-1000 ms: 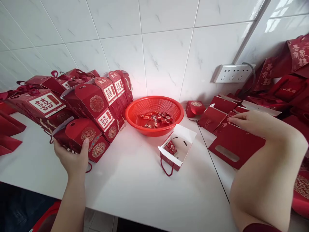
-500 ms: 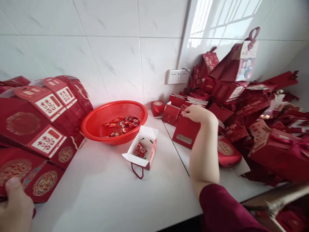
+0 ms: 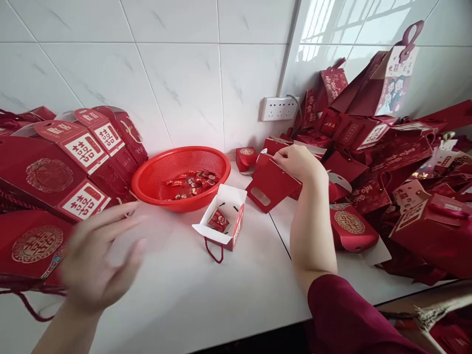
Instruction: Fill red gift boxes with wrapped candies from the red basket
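My right hand [image 3: 300,162] pinches the top edge of a red gift box [image 3: 273,189] with an oval window, tilted on the tabletop. My left hand [image 3: 101,255], blurred by motion, is over the left side of the table with fingers apart and nothing in it. Between the hands stands an open gift box [image 3: 236,226], white inside, with a dark red cord handle and small red packets [image 3: 218,220] in it. Behind it sits a red plastic colander [image 3: 143,194] with wrapped sweets [image 3: 193,184] at its bottom.
Stacked red gift boxes [image 3: 49,174] stand on the left. A large heap of red boxes and bags [image 3: 391,152] fills the right. A small red box [image 3: 246,160] stands below the wall socket [image 3: 279,108]. A cardboard carton [image 3: 431,314] is at the lower right.
My left hand has let go of the stacked boxes at the left and moved right and up. The red gift box in my right hand has tilted and shifted left.
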`<state>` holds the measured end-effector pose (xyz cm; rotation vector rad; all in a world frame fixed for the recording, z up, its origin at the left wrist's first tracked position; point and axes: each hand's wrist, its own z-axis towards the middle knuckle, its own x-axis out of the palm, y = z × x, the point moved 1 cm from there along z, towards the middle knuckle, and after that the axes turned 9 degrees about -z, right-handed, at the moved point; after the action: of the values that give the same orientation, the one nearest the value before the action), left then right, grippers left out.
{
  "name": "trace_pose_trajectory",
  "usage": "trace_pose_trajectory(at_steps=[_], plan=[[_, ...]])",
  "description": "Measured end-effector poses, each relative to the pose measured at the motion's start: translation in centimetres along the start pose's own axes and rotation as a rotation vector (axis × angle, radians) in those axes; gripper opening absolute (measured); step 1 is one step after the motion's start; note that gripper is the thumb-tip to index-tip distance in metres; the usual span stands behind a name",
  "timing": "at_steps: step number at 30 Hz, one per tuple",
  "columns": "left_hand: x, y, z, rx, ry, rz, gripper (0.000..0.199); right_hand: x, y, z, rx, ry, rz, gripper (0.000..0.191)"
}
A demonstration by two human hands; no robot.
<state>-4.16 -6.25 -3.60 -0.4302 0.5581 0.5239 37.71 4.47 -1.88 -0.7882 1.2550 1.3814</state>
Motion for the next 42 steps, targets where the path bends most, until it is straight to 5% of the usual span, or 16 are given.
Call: trace_pose_trajectory(at_steps=[3, 5, 9, 14, 22, 25, 29, 34, 37, 39, 42], plan=[[3.4, -2.4, 4.1, 0.139, 0.463, -0.133, 0.042, 0.5, 0.1, 0.5, 0.011, 0.022, -0.029, 0.028], [6.2, -3.4, 6.0, 0.108, 0.722, -0.13, 0.037, 0.8, -0.2, 0.8, -0.018, 0.077, -0.059, 0.023], [10.9, -4.3, 5.5, 0.146, 0.915, -0.028, 0.012, 0.6, -1.7, 1.0, 0.001, 0.078, -0.127, 0.019], [12.9, -6.2, 0.5, 0.313, 0.837, 0.338, 0.046, -0.9, -3.0, 0.2, 0.118, -0.119, -0.059, 0.027], [12.9, -8.8, -2.3, 0.134, 0.745, 0.602, 0.09, -3.2, 0.5, -3.0, -0.056, -0.329, 0.128, 0.021], [13.1, -8.9, -2.6, 0.124, 0.771, 0.652, 0.099, -3.1, 3.0, -3.6, -0.254, -0.238, 0.213, 0.021], [12.8, -8.3, -1.9, 0.103, 0.769, 0.618, 0.08, -2.4, 6.1, -3.9, -0.524, 0.045, 0.251, 0.024], [9.1, -7.5, 2.0, 0.089, 0.601, 0.326, 0.057, -1.1, 8.0, -4.2, -0.761, 0.277, 0.266, 0.031], [6.1, -5.6, 6.2, 0.031, 0.476, 0.18, 0.035, -1.1, 7.8, -4.3, -0.711, 0.269, 0.25, 0.028], [5.4, -2.1, 9.5, -0.135, 0.337, 0.243, 0.035, -1.5, 7.3, -4.3, -0.668, 0.234, 0.242, 0.026], [7.6, 5.8, 13.3, -0.376, 0.527, 0.341, 0.046, -2.2, 6.4, -4.4, -0.555, 0.21, 0.207, 0.026]])
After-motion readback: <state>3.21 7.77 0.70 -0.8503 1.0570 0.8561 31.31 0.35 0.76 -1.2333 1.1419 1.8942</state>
